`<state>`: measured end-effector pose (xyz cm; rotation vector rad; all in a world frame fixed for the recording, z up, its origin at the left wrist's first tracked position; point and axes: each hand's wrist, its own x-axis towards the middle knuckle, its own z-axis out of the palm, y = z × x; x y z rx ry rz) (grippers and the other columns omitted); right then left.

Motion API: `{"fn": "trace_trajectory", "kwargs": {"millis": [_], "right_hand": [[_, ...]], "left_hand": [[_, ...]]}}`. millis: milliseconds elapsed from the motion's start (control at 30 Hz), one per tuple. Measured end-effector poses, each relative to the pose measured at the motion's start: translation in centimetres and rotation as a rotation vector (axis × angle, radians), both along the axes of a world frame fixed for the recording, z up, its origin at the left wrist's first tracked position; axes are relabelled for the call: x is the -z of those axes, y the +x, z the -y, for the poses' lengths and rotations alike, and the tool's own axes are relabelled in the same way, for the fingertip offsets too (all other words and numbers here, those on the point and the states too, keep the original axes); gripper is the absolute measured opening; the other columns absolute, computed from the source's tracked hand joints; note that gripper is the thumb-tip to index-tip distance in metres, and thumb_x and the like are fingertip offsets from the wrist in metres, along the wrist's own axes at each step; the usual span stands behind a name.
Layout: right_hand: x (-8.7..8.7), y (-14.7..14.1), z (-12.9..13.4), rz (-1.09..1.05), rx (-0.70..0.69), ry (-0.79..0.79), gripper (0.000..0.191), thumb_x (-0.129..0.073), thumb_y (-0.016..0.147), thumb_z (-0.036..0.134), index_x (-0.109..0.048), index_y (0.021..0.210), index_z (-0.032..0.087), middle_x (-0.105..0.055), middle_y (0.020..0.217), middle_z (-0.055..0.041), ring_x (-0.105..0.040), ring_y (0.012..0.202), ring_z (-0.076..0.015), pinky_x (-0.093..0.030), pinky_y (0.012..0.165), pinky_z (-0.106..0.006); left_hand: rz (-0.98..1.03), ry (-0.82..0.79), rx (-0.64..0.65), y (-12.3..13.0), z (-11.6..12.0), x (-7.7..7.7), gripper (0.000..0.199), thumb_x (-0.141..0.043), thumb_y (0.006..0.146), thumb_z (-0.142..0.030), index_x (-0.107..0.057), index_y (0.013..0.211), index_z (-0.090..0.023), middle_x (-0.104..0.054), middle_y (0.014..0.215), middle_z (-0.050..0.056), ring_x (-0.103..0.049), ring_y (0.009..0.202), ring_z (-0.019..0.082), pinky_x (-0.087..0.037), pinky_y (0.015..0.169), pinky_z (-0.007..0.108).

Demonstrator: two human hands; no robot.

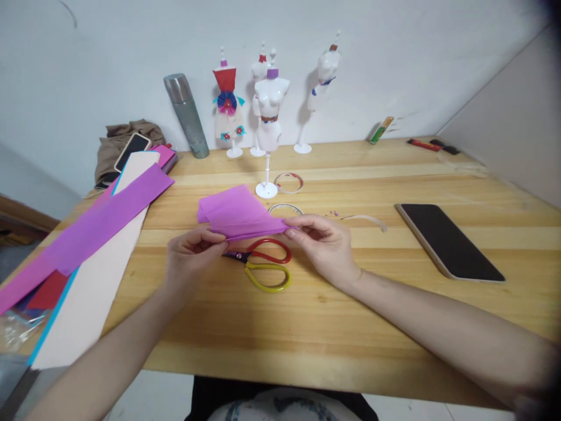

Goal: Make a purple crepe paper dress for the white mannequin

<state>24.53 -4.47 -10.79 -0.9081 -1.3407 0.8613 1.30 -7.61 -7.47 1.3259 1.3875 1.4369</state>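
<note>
A piece of purple crepe-like paper [241, 211] is stretched between my two hands over the middle of the table, its near edge gathered in a narrow fold. My left hand [193, 254] pinches the left end of that edge. At the right end, my right hand [324, 245] grips the paper between thumb and fingers. Scissors [268, 266] with one red and one yellow handle lie just below the paper, their blades partly hidden by my left hand. Beyond the paper stands a small white mannequin [269, 111] with a purple neck band and a brown waist band.
Coloured paper strips [109, 222] and a white sheet [109, 280] cover the left side. A large phone [449, 241] lies at right. Behind are a dressed mannequin [227, 82], a slanted mannequin [328, 67], a flask [187, 117], a tape ring [302, 186] and a glue tube [381, 130].
</note>
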Motion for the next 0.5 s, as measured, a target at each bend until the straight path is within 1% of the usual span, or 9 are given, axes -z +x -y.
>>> {"fn": "trace_trajectory", "kwargs": {"millis": [133,267,367,500], "right_hand": [[-0.07,0.05,0.08,0.008,-0.001,-0.011,0.010,-0.077,0.075,0.024,-0.078,0.085,0.026,-0.080,0.086,-0.0024,-0.074,0.076,-0.0184,-0.065,0.074,-0.036],[-0.19,0.07,0.15,-0.009,-0.017,-0.027,0.010,-0.078,0.075,0.024,-0.078,0.085,0.026,-0.079,0.084,-0.0020,-0.074,0.074,-0.0178,-0.065,0.074,-0.036],[-0.20,0.07,0.13,-0.020,-0.015,-0.026,0.010,-0.078,0.075,0.024,-0.078,0.085,0.026,-0.079,0.084,-0.0023,-0.074,0.075,-0.0182,-0.065,0.074,-0.036],[-0.19,0.02,0.10,-0.016,-0.005,-0.032,0.010,-0.079,0.074,0.027,-0.078,0.084,0.025,-0.080,0.085,-0.0028,-0.074,0.076,-0.0186,-0.065,0.075,-0.037]], "left_hand": [[0.044,-0.043,0.045,0.05,-0.05,-0.08,0.008,-0.079,0.063,-0.020,-0.072,0.065,-0.019,-0.073,0.071,0.001,-0.068,0.064,0.015,-0.059,0.066,0.029],[0.069,-0.091,0.088,0.11,-0.16,-0.30,0.007,-0.078,0.065,-0.020,-0.071,0.069,-0.019,-0.071,0.062,-0.001,-0.068,0.058,0.015,-0.058,0.061,0.028],[0.070,-0.074,0.103,0.17,-0.20,-0.41,0.008,-0.078,0.065,-0.019,-0.071,0.069,-0.019,-0.070,0.062,-0.001,-0.068,0.058,0.015,-0.057,0.060,0.028],[0.045,-0.038,0.118,0.06,-0.17,-0.25,0.010,-0.080,0.066,-0.022,-0.071,0.070,-0.020,-0.071,0.065,-0.001,-0.069,0.062,0.016,-0.058,0.063,0.030]]}}
